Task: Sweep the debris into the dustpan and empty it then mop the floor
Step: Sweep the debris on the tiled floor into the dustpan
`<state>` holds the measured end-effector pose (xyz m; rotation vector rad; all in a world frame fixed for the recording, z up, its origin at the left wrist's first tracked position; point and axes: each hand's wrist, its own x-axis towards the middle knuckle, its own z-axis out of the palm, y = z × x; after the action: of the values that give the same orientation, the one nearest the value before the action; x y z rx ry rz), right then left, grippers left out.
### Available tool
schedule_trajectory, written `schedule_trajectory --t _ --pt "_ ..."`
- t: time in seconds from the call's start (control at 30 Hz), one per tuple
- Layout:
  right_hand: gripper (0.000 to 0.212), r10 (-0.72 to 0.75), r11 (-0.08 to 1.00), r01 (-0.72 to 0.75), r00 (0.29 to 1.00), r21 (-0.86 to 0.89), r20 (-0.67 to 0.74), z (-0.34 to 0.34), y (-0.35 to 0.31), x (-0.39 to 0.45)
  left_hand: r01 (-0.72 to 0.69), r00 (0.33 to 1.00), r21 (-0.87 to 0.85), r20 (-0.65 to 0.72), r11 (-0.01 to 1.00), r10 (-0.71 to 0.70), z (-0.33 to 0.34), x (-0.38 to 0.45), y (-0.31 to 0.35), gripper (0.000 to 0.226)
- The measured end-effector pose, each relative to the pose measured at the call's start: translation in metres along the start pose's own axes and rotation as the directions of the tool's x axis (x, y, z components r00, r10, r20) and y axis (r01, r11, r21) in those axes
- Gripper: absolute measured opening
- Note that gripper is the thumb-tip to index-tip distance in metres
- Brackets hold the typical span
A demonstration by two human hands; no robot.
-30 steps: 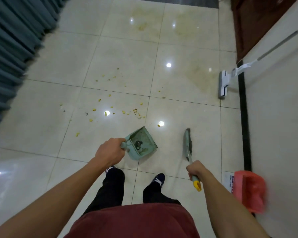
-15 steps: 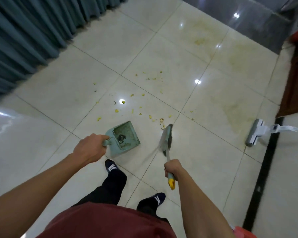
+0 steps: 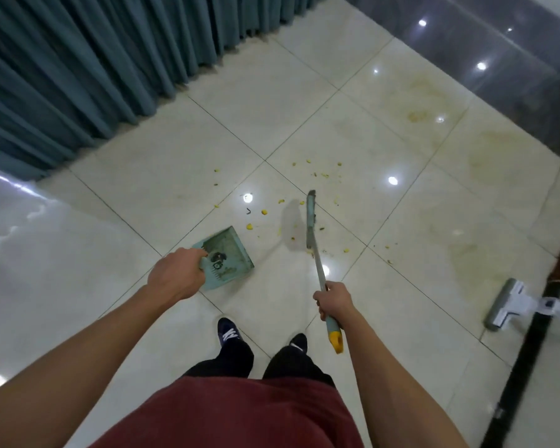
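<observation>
No legible text, label, brand or number on anything in view.

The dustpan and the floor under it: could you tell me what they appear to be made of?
The dustpan looks like moulded plastic, matte pale green with comb teeth. The floor looks like glazed ceramic or polished stone tile: glossy cream squares, mirrored lights.

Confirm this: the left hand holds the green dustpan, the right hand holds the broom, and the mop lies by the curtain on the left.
Not quite. The left hand does hold the green dustpan and the right hand the broom, but the head view shows the mop at the right, by the black floor strip, far from the curtain.
</observation>
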<state>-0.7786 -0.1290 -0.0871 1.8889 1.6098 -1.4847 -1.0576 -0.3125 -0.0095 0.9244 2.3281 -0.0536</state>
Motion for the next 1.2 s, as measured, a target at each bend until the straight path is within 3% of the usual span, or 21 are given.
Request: schedule_trajectory --t 0.17,0.27,0.53,0.7,0.83,0.9,0.97,1.07,1.13,1.2 --pt "0.008 -0.106 0.989 0.119 0.985 -0.089 0.134 0.01 -0.057 0.022 0.101 0.995 -0.081 -0.003 0.992 -0.101 -0.008 0.005 -0.016 0.033" --pt "0.026 -0.155 0.972 0.19 0.961 -0.138 0.227 0.025 -0.092 0.048 0.163 0.986 -0.142 -0.018 0.976 -0.167 -0.011 0.005 -0.022 0.033" --pt "0.065 -0.14 0.912 0.324 0.821 -0.25 0.553 0.067 -0.19 0.074 0.428 0.898 -0.209 -0.013 0.88 -0.44 -0.003 -0.011 -0.032 0.032" --pt "0.064 -0.054 0.931 0.272 0.763 -0.244 0.644 0.111 -0.227 0.074 0.549 0.827 -0.224 0.007 0.805 -0.562 0.004 -0.023 -0.039 0.032" --pt "0.029 0.037 0.919 0.244 0.727 -0.308 0.686 0.131 -0.233 0.074 0.617 0.773 -0.266 0.03 0.74 -0.634 0.013 -0.034 -0.042 0.029" --pt "0.019 0.047 0.804 0.364 0.75 -0.47 0.66 0.134 -0.229 0.078 0.626 0.767 -0.268 0.039 0.732 -0.641 0.017 -0.038 -0.041 0.025" --pt "0.016 -0.01 0.581 0.502 0.791 -0.64 0.612 0.131 -0.225 0.084 0.636 0.76 -0.264 0.049 0.725 -0.648 0.02 -0.041 -0.039 0.022" --pt "0.022 -0.101 0.271 0.62 0.779 -0.737 0.619 0.122 -0.226 0.082 0.643 0.754 -0.262 0.047 0.72 -0.656 0.022 -0.041 -0.039 0.022" --pt "0.029 -0.136 0.159 0.627 0.779 -0.762 0.612 0.115 -0.226 0.085 0.635 0.76 -0.26 0.042 0.728 -0.648 0.022 -0.036 -0.037 0.023" --pt "0.033 -0.157 0.115 0.607 0.793 -0.786 0.589 0.107 -0.225 0.09 0.619 0.773 -0.258 0.032 0.742 -0.634 0.021 -0.027 -0.032 0.023"
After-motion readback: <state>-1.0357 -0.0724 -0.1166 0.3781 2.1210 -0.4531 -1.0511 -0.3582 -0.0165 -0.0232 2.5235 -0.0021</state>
